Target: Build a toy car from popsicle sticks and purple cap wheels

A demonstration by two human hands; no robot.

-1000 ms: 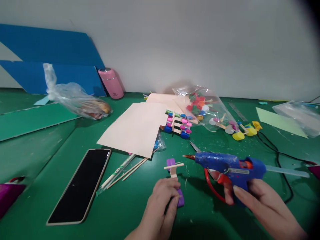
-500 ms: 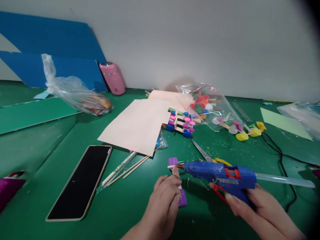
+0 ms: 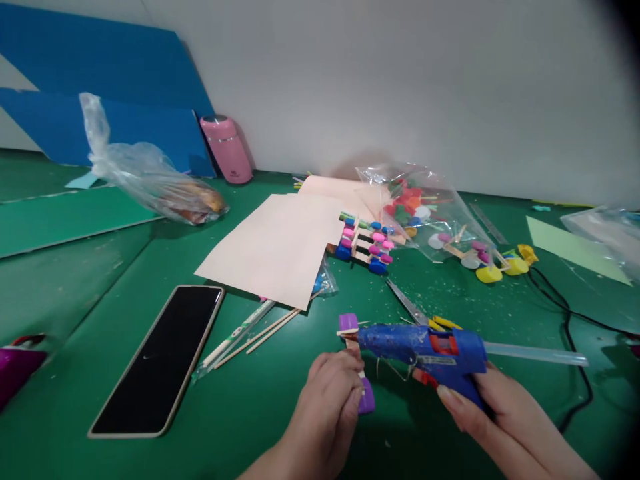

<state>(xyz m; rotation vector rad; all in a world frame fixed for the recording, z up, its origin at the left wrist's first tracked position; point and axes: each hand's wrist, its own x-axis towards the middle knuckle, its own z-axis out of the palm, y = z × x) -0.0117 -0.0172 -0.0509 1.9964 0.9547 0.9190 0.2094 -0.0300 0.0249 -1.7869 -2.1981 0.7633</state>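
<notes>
1. Gluing looks to be the step in hand — the glue gun point(image 3: 425, 347) has its tip at the crosspiece point(image 3: 346, 332); contact is too small to confirm.
2. The next move probably calls for a steady tip.
3. Right hand point(image 3: 505, 413): fingers wrapped round the gun's handle, nozzle pointing left.
4. Left hand point(image 3: 330, 393): fingers drawn together, holding the wooden stick point(image 3: 353, 347) low over the table point(image 3: 240, 427) — long axis running away from the person.

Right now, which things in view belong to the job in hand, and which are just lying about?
In use:
blue glue gun, in the right hand
purple-and-wood piece, held by the left hand

Apparently just lying about:
phone
pink flask
tied plastic bag
pale green paper
</notes>
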